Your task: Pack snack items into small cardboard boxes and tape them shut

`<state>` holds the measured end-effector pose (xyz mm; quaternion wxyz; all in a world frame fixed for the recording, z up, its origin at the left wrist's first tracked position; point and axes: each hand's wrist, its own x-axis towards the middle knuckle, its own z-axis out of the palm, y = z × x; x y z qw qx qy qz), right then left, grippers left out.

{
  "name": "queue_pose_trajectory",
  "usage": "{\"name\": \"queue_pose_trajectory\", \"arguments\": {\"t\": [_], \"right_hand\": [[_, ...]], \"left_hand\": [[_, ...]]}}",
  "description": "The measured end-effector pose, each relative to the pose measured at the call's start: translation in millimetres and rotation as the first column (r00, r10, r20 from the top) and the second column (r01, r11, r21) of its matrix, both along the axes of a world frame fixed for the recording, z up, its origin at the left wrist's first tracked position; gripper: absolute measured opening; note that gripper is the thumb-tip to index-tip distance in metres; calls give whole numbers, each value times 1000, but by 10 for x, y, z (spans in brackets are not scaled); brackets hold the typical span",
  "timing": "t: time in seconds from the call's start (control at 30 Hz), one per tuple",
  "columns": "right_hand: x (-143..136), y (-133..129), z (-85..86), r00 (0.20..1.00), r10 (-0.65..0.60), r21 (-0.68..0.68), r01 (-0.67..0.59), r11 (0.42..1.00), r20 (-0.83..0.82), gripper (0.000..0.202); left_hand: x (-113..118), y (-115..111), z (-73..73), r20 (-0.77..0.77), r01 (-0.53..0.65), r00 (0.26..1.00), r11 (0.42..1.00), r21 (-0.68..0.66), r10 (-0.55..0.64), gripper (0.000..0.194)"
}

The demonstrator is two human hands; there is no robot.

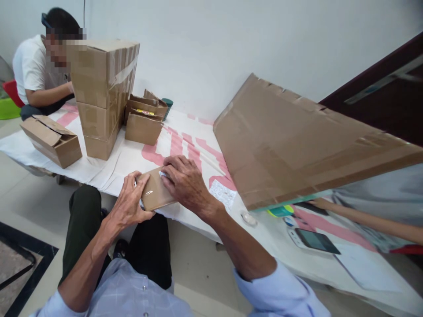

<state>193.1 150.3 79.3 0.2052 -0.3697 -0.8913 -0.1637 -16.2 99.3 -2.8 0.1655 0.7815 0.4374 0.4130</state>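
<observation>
At the near table edge, my left hand (130, 200) is closed round the left end of a small flat brown box (153, 191), thumb and fingers on its sides. The box's top has a shiny streak, and a pale edge shows by the left fingers. My right hand (183, 180) rests over the box's far right part with curled fingers. Under its fingertips a small light-blue and white piece (162, 174) peeks out; its kind is hidden by the fingers. A patterned white sheet (223, 194) lies on the table beside my right wrist.
Stacked cardboard boxes (95, 92), a lower carton (54, 138) and an open carton (143, 127) stand left and behind. A large cardboard panel (307, 145) leans at right. Beyond it are a device with a screen (315, 240) and another person's arm (363, 215). A person (39, 70) sits far left.
</observation>
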Motion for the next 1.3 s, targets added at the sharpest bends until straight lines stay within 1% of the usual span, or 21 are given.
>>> {"name": "queue_pose_trajectory", "arguments": {"t": [0.17, 0.3, 0.57, 0.87, 1.03, 1.17, 1.3], "right_hand": [[14, 4, -21, 999, 12, -31, -13, 999, -34, 15], [40, -8, -40, 997, -14, 7, 15, 1000, -70, 18], [69, -9, -48, 997, -1, -1, 1, 1000, -82, 19], [80, 23, -49, 998, 3, -1, -3, 1000, -64, 19], [83, 29, -63, 997, -11, -50, 7, 999, -76, 19], [96, 20, -82, 992, 1, -49, -7, 999, -128, 19], [118, -16, -85, 978, -28, -24, 24, 999, -209, 22]], "left_hand": [[2, -4, 12, -13, 6, 1000, 1000, -8, -6, 105], [20, -2, 21, -1, 5, 1000, 1000, -2, -5, 106], [38, -2, 14, -19, 8, 1000, 1000, 7, -7, 107], [41, 1, 40, -36, 12, 999, 1000, 16, -12, 106], [49, 13, 25, -33, 13, 999, 1000, 21, -13, 106], [50, 12, 42, -39, 21, 999, 1000, 13, -20, 107], [75, 0, 64, -54, 10, 999, 1000, 19, -9, 108]]}}
